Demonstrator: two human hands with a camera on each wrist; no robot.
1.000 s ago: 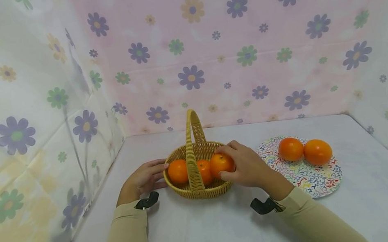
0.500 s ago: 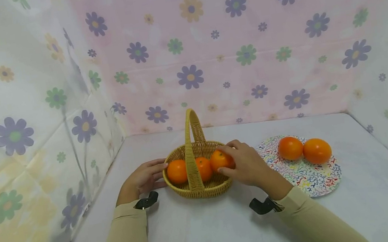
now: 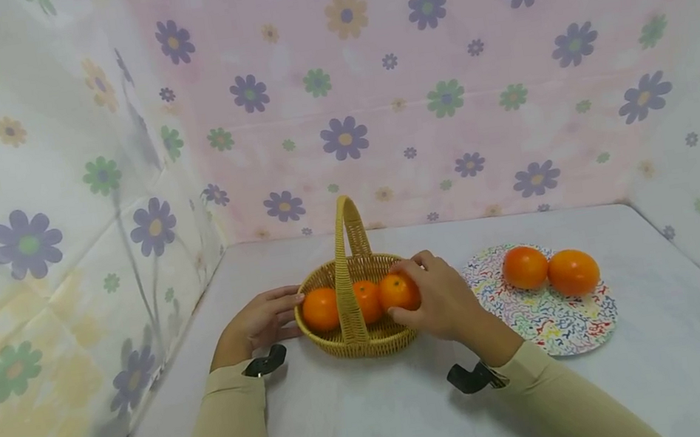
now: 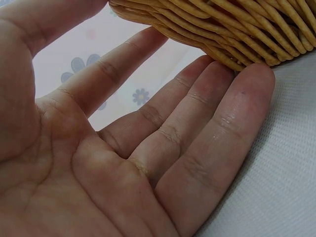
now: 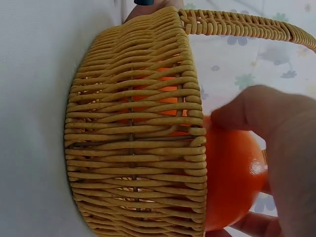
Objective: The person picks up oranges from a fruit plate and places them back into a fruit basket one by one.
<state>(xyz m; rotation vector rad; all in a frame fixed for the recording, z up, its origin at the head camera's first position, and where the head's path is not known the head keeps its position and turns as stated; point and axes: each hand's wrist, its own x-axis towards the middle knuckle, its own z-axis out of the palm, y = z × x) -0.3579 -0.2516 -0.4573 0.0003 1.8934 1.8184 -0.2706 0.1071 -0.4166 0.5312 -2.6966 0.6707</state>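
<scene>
A yellow wicker basket (image 3: 368, 349) with a tall arched handle stands on the table with several oranges in it. My right hand (image 3: 445, 298) holds an orange (image 3: 397, 292) at the basket's right end, thumb on the near side and fingers over the far side. In the right wrist view this orange (image 5: 232, 175) sits partly below the rim. Beside it lies a second orange (image 3: 368, 301), partly behind the handle, and a third orange (image 3: 320, 310) is at the left end. My left hand (image 3: 261, 320) rests its extended fingers against the basket's left side; the left wrist view shows the fingertips at the weave.
To the right, a round plate with colourful speckles (image 3: 557, 335) bears two more oranges, one left (image 3: 525, 268) and one right (image 3: 573, 273). White cloth (image 3: 365, 418) covers the table. Flowered cloth walls (image 3: 404, 129) close in the back and sides.
My right hand has shifted slightly left with its orange, bringing it nearer the middle one and a little lower. The left hand has stayed at the basket's side.
</scene>
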